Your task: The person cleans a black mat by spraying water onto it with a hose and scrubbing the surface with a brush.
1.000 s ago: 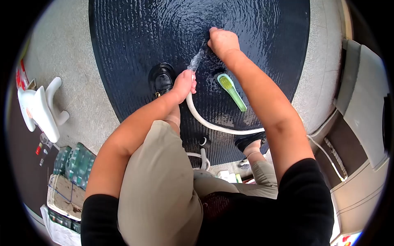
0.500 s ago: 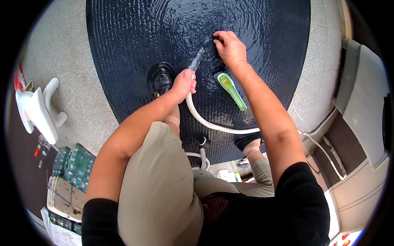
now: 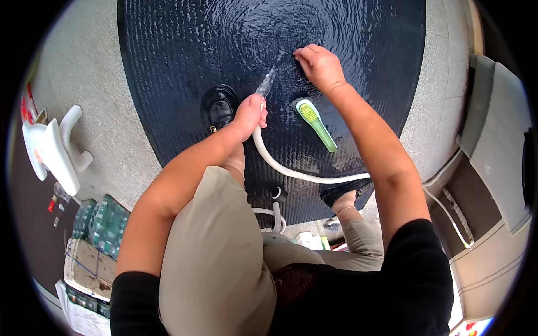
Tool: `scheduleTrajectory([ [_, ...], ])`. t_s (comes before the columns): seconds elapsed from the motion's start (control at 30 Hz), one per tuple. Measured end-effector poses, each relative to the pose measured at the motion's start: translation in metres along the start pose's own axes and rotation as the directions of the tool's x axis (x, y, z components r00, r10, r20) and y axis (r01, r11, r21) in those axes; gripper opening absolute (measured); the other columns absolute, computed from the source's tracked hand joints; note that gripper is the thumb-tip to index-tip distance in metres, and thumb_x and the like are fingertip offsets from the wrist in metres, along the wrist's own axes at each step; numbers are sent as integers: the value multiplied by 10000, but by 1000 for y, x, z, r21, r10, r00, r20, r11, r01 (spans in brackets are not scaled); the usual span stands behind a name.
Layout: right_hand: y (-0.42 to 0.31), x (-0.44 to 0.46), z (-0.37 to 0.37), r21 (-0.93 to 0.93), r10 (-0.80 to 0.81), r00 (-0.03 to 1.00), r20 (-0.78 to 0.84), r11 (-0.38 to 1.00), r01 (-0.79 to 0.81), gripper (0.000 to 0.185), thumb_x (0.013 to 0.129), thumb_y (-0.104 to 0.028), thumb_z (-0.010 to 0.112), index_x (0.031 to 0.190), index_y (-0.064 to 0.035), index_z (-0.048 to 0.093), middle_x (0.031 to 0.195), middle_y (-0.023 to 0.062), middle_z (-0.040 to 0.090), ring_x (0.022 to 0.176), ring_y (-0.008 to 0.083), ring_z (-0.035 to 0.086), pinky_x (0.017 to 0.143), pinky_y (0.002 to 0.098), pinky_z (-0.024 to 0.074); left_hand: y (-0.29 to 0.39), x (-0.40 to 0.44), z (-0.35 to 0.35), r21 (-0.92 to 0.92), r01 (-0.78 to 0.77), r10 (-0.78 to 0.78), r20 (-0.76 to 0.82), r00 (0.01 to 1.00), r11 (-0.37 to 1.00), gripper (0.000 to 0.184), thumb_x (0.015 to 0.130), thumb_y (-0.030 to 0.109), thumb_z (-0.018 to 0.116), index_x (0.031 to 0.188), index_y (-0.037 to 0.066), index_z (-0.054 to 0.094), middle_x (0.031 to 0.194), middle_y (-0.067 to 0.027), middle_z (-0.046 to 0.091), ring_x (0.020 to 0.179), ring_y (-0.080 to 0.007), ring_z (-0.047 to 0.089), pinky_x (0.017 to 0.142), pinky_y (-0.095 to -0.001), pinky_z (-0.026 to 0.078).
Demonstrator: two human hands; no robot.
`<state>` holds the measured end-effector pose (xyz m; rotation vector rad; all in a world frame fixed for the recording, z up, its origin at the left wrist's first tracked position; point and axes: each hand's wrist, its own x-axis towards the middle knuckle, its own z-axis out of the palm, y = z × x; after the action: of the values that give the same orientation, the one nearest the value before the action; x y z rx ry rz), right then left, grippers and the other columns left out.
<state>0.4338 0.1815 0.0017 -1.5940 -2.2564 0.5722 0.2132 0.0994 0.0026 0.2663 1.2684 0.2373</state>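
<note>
My left hand (image 3: 250, 116) is closed around the end of a white hose (image 3: 283, 171). Clear water (image 3: 265, 85) runs from it, away from me and slightly right, onto a wet black ribbed mat (image 3: 162, 67). My right hand (image 3: 323, 68) hovers over the mat, just right of where the stream lands. Its thumb and fingertips are pinched together, and whatever may be between them is too small to make out. A green-handled brush (image 3: 317, 126) lies on the mat below my right hand, touched by neither hand.
My black shoes (image 3: 219, 105) stand on the mat. At left are a white plastic stool-like object (image 3: 56, 148), green-wrapped bottle packs (image 3: 106, 227) and a dirty white box (image 3: 84, 269). Grey panels (image 3: 496, 140) line the right side. Behind, a white pipe (image 3: 277, 215) stands near the mat's edge.
My right hand has shifted slightly to the right, and its fingers have drawn closer together. My left hand keeps the hose in nearly the same place, with water still running.
</note>
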Motion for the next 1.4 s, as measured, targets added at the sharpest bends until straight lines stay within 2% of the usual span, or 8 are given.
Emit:
scheduleTrajectory([
  [0.3, 2, 9, 5, -145, -30, 995, 93, 989, 44, 238, 757, -66, 604, 972, -156, 647, 853, 47, 603, 815, 254, 628, 716, 377, 524, 1, -1, 1, 2, 16, -16, -15, 1000, 1000, 242, 881, 317, 378, 814, 99, 459, 595, -45, 459, 479, -166, 443, 537, -343, 442],
  [0.4, 7, 10, 3, -123, -66, 990, 129, 989, 82, 100, 843, -95, 599, 916, -133, 656, 877, 54, 631, 827, 267, 632, 697, 368, 526, 2, -1, 1, 7, 15, -15, -12, 1000, 1000, 242, 888, 313, 372, 814, 100, 459, 599, -45, 461, 479, -166, 442, 540, -346, 444],
  [0.5, 6, 8, 5, 69, 109, 993, 37, 991, -112, 89, 870, -137, 580, 900, -145, 663, 868, 49, 624, 871, 263, 624, 743, 388, 521, 2, -1, 1, 14, 19, -19, -18, 1000, 1000, 241, 894, 310, 370, 813, 101, 458, 604, -45, 463, 479, -166, 441, 543, -347, 446],
  [0.67, -2, 12, 4, -1, 76, 997, 23, 997, -76, 118, 825, -112, 596, 917, -156, 656, 859, 47, 617, 874, 258, 624, 745, 379, 522, 3, 0, 1, 41, 9, -8, -32, 999, 999, 241, 898, 310, 376, 808, 101, 458, 607, -45, 464, 480, -166, 440, 546, -347, 447],
  [0.9, 14, 22, -11, -152, -137, 923, 360, 967, 203, 192, 765, -53, 576, 938, -128, 612, 895, 50, 588, 903, 253, 612, 768, 391, 518, 2, -2, 1, 24, 13, -12, -18, 1000, 1000, 233, 895, 303, 377, 809, 103, 460, 599, -43, 457, 483, -162, 439, 538, -347, 445],
  [1.0, 16, 14, -14, 0, -50, 980, 193, 999, 51, 188, 856, -113, 554, 1012, -173, 640, 891, 42, 616, 877, 261, 623, 752, 386, 522, -2, -1, 1, 19, 23, -23, -28, 999, 1000, 223, 893, 290, 365, 818, 101, 457, 598, -43, 456, 483, -163, 438, 538, -347, 446],
  [1.27, 8, 17, -6, -154, -16, 954, 299, 986, 64, 167, 863, -131, 553, 979, -198, 653, 900, 42, 639, 875, 266, 632, 752, 390, 521, 2, -2, 2, 46, -1, 1, -18, 1000, 999, 234, 908, 291, 350, 821, 97, 448, 594, -40, 453, 485, -165, 442, 539, -348, 446],
  [1.4, 5, 16, -6, 44, 206, 964, 167, 975, -216, 112, 862, -222, 585, 926, -165, 658, 922, 63, 675, 886, 281, 639, 777, 415, 507, 3, -2, 5, 52, 17, -16, -29, 999, 999, 237, 910, 296, 351, 823, 99, 449, 594, -40, 455, 485, -166, 442, 539, -349, 446],
])
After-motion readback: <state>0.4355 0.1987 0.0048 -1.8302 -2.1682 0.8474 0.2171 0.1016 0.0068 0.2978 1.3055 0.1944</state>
